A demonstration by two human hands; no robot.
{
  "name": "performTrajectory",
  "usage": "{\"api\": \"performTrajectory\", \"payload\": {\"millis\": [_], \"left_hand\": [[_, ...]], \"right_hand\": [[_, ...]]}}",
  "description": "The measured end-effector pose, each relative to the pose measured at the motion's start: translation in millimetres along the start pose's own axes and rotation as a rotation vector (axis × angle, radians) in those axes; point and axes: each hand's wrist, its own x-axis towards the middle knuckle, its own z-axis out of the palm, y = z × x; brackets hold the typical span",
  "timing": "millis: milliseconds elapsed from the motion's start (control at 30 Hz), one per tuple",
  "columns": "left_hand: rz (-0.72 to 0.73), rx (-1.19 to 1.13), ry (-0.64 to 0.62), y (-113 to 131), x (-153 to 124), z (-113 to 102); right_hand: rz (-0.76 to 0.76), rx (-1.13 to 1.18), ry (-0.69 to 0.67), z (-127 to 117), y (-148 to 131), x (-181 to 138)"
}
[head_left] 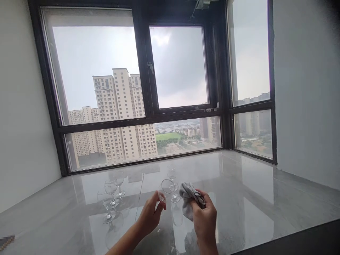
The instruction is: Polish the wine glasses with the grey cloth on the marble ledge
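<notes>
My left hand is closed on a clear wine glass, held tilted above the sill with its bowl toward the right. My right hand is closed on a bunched grey cloth, just right of the glass bowl and close to it. Another stemmed glass stands upright on the sill right behind the held one. Three more empty stemmed glasses stand in a loose group to the left of my hands.
The glossy grey stone sill runs wide under a black-framed corner window. White walls close both sides. A dark edge marks the sill's near right border.
</notes>
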Motion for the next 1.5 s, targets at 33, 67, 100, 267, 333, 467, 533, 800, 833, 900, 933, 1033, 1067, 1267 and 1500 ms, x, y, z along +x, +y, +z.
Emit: {"api": "performTrajectory", "payload": {"millis": [33, 67, 100, 267, 333, 467, 533, 800, 833, 900, 933, 1033, 1067, 1267, 1500], "left_hand": [[-0.001, 0.012, -0.021, 0.9, 0.2, -0.1], [-0.004, 0.027, -0.039, 1.3, 0.4, -0.2], [-0.008, 0.038, -0.051, 1.3, 0.5, -0.2], [-0.081, 0.012, 0.02, -4.2, 2.5, 0.8], [-0.136, 0.021, 0.04, -5.6, 4.4, 0.1], [-0.147, 0.13, 0.001, -2.1, 5.8, -3.6], [-0.072, 0.213, -0.06, 1.9, 4.5, -5.1], [0.164, 0.245, -0.016, 8.2, 4.0, -6.0], [0.167, 0.223, 0.018, 8.1, 4.9, -6.5], [0.148, 0.191, 0.078, 8.2, 6.9, -7.6], [0.127, 0.184, 0.089, 8.3, 7.8, -8.1], [0.016, 0.154, 0.045, 6.3, 8.9, -6.8], [-0.029, 0.125, 0.025, 4.5, 8.6, -5.3], [-0.16, -0.06, -0.006, -11.7, 5.2, 9.0], [-0.181, -0.226, -0.047, -23.6, 3.3, 21.0]], "right_hand": [[-0.006, -0.002, -0.055, 1.9, -0.7, -2.2], [-0.016, -0.002, -0.125, 3.8, -1.2, -4.3], [-0.028, -0.003, -0.193, 5.7, -1.7, -6.3], [-0.023, 0.014, -0.356, 9.9, -8.3, -13.1], [-0.029, 0.061, -0.391, 9.5, -14.8, -15.5], [-0.124, 0.091, -0.416, 6.8, -28.3, -19.9], [-0.265, 0.006, -0.36, 3.7, -31.6, -19.6], [-0.398, -0.198, -0.112, -10.8, -24.1, -4.6], [-0.32, -0.186, -0.092, -11.9, -21.6, -2.5], [-0.187, -0.16, -0.062, -14.1, -16.2, 1.2], [-0.144, -0.148, -0.055, -15.3, -13.6, 2.9], [-0.093, -0.126, -0.044, -19.0, -7.6, 7.0], [-0.09, -0.122, -0.035, -20.1, -6.5, 8.0], [-0.116, -0.113, -0.001, -22.5, -7.5, 8.5], [-0.151, -0.073, -0.008, -21.8, -9.6, 6.6]]}}
